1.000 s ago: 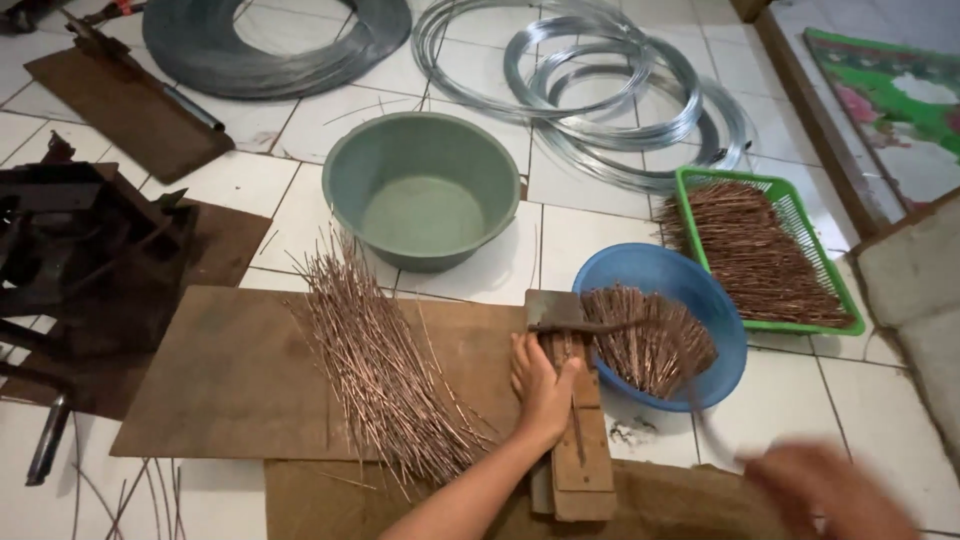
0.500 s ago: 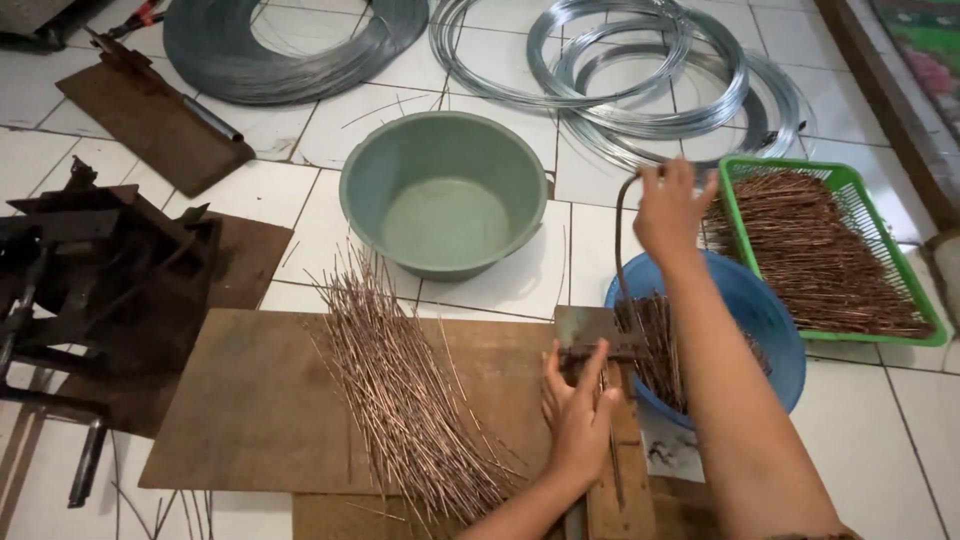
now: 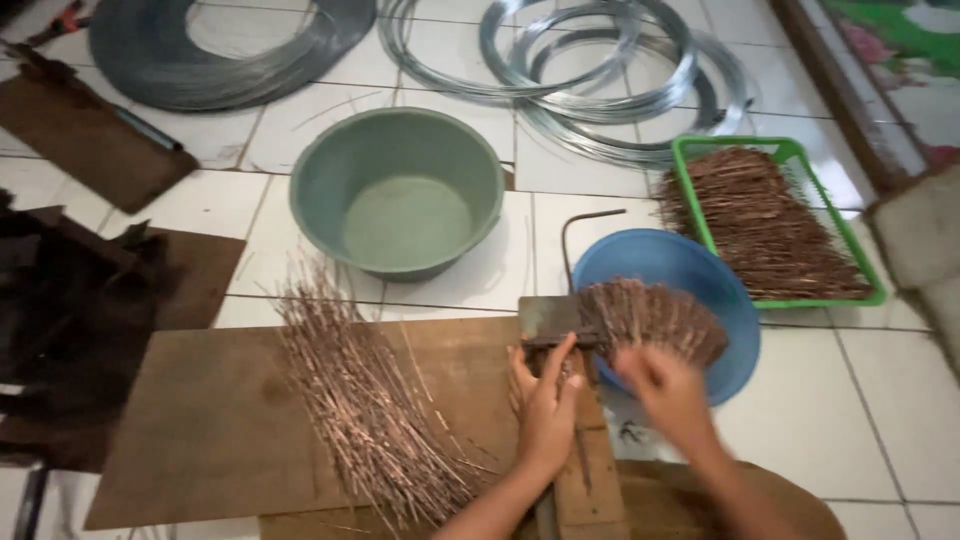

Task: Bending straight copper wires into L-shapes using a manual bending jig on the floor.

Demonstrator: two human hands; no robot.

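The left hand (image 3: 545,415) is pressing flat on the narrow wooden block (image 3: 585,470) at the right edge of the brown board (image 3: 200,420), fingers stretched toward the small metal jig (image 3: 550,320) and gripping nothing I can make out. The right hand (image 3: 668,392) is blurring just beside it, its grip impossible to tell, near the short copper wires (image 3: 655,315) fanning over the blue bowl's (image 3: 650,260) rim. Long copper wires (image 3: 370,410) are lying heaped across the board's middle.

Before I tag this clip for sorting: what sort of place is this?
Probably a small home wire-working spot on a white tiled floor: coils of grey steel wire, a pile of cut copper-coloured rods, a green plastic basket.
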